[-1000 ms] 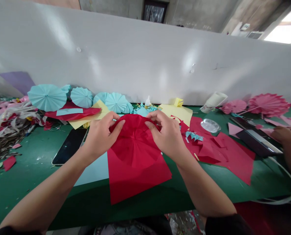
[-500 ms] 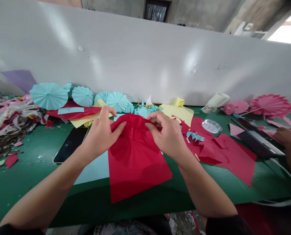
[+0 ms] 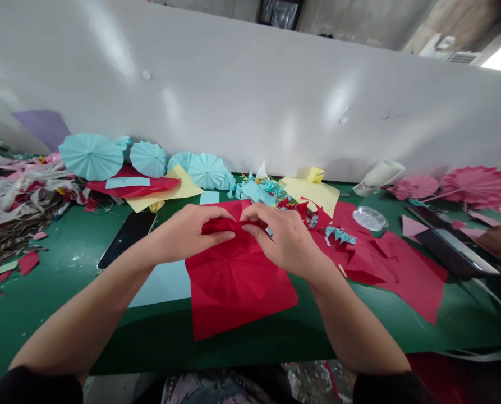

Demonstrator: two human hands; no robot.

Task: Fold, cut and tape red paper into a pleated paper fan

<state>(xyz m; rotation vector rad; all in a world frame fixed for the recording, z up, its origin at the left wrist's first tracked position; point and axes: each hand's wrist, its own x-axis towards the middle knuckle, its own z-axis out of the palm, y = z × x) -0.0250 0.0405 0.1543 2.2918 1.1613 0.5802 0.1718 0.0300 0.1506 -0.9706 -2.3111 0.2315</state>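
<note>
A creased red paper disc (image 3: pixel 229 266) with folds radiating from its middle is held over a flat red paper sheet (image 3: pixel 237 320) on the green table. My left hand (image 3: pixel 206 227) pinches its far edge between thumb and fingers. Close beside it, my right hand (image 3: pixel 271 230) pinches the same edge from the right, the fingertips of both hands almost meeting. The paper bunches between them, and the exact fold is partly hidden by the fingers. A light blue sheet (image 3: pixel 161 286) lies partly under the red sheet.
A phone (image 3: pixel 128 235) lies left of my arm. Blue pleated paper fans (image 3: pixel 92 156) line the white board (image 3: pixel 242 95). Red paper scraps (image 3: pixel 372 258), a clear round lid (image 3: pixel 370 219) and a paper cup (image 3: pixel 378 177) are on the right. Another person's hand (image 3: pixel 500 241) shows at the right edge.
My hands have come closer together along the far edge of the red disc, gathering the paper between them. The view has shifted slightly.
</note>
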